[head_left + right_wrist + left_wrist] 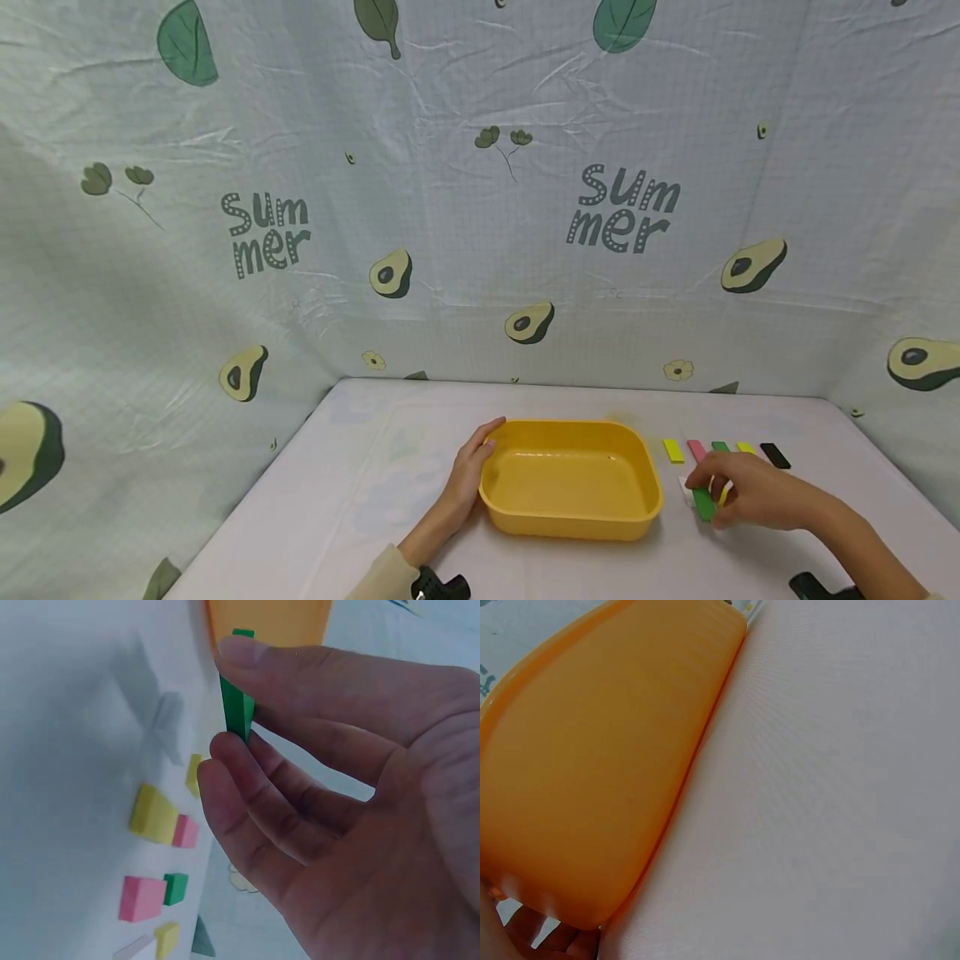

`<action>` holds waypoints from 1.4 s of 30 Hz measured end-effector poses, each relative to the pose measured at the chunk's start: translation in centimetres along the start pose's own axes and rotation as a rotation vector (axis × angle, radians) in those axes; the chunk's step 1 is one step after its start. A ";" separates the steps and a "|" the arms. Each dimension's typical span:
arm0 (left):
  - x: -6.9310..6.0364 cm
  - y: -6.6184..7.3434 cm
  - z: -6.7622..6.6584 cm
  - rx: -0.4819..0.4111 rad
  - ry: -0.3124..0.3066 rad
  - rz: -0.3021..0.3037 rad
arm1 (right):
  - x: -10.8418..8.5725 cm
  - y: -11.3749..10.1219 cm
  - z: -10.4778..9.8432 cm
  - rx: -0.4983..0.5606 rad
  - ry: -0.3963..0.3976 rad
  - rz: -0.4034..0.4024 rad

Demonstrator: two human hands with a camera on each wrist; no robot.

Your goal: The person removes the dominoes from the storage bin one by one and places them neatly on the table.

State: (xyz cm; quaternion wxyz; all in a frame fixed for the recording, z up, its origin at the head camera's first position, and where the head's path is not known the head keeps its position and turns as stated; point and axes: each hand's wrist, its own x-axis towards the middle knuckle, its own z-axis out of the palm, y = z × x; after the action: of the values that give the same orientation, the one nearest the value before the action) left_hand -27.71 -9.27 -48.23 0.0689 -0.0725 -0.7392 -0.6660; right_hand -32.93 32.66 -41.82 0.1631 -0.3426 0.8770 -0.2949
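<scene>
A yellow plastic tray (570, 527) stands on the table, and nothing lies inside it. At its left end my left hand (467, 475) holds the side, thumb by the rim and fingers along the outer wall. The left wrist view shows the tray's long outer wall (592, 765), with part of the hand at the lower left corner. To the right of the tray, my right hand (765, 492) pinches a green block (237, 705) between thumb and fingers, raised off the table in the right wrist view. A white block (686, 492) lies partly hidden behind that hand.
Beyond the right hand lies a row of small blocks: yellow (673, 451), pink (697, 450), green (721, 447), another yellow (746, 447) and black (775, 456). More yellow (154, 814) and pink blocks (142, 898) show nearer. A printed sheet (465, 208) hangs behind the white table (360, 483).
</scene>
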 end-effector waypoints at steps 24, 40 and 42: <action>-0.2 0.3 0.0 -0.011 -0.002 0.012 | 0.0 0.9 1.8 0.080 -0.128 0.107; -0.2 0.3 0.1 0.010 0.004 0.007 | 0.2 0.6 2.0 0.053 -0.140 0.141; -0.2 0.3 0.1 0.006 0.000 0.006 | 0.2 0.7 1.9 0.058 -0.138 0.150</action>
State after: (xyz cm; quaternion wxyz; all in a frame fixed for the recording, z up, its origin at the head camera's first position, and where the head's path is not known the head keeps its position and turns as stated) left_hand -27.45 -9.15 -47.95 0.0710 -0.0746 -0.7410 -0.6635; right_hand -32.43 32.16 -43.76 0.2547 -0.2907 0.8778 -0.2829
